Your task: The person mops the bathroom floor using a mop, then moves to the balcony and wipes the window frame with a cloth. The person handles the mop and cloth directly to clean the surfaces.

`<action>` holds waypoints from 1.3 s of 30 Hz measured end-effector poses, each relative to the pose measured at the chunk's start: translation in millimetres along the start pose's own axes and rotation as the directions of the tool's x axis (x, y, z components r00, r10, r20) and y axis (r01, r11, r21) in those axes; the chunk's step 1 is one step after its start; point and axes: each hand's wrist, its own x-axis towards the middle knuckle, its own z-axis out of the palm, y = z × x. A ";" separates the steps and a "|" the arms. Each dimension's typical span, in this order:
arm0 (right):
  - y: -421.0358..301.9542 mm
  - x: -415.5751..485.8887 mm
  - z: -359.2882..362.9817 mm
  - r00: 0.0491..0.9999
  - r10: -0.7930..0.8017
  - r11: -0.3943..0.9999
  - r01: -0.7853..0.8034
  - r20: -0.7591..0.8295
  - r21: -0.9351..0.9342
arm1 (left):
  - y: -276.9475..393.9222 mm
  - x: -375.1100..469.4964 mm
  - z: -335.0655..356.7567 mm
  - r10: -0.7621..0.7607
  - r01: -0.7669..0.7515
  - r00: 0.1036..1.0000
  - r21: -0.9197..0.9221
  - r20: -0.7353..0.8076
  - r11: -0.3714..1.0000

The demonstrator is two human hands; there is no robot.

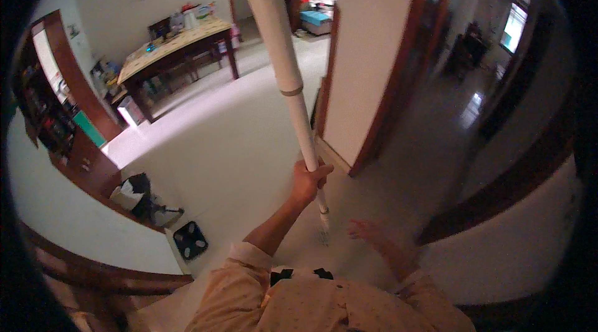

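My left hand [309, 181] is wrapped around a long white pole [275, 37] made of sections joined at collars. The pole slants from the top of the view down past my fist, and its thick upper part comes close to the camera. Below the fist it narrows to a second collar and ends over the floor in a blurred, thin-stranded tip whose kind I cannot tell. My right hand [364, 229] is off the pole, to the right of its lower end. Its fingers are blurred, somewhat apart, and hold nothing.
A white wall end [369, 51] with brown trim stands just right of the pole. Bathroom scales [190, 240] lie on the floor at lower left, near a bin [127, 195] with a bag. A dining table [177, 44] carries several items. Beyond the wall is a dim room [467, 79].
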 end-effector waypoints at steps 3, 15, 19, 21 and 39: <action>-128.5 40.9 104.5 0.931 -0.229 0.972 0.234 0.285 0.017 | 25.7 14.9 -67.4 0.050 -0.054 0.997 -0.090 -0.055 0.994; -406.6 213.9 219.8 0.876 -0.410 0.900 0.343 0.255 0.270 | 122.3 128.1 -294.5 0.304 -0.290 0.952 -0.237 0.022 0.927; -445.6 293.0 275.4 0.866 -0.448 0.857 0.346 0.221 0.383 | 132.4 194.7 -344.6 0.230 -0.248 0.948 -0.058 -0.220 0.967; -465.1 338.3 295.6 0.872 -0.386 0.870 0.235 0.302 0.433 | 137.4 229.2 -379.4 0.215 -0.223 0.956 -0.018 -0.198 0.975; -782.0 599.5 535.3 0.481 -0.675 0.738 0.407 0.560 0.539 | 234.6 417.9 -693.6 0.487 -0.321 0.584 0.367 -0.649 0.873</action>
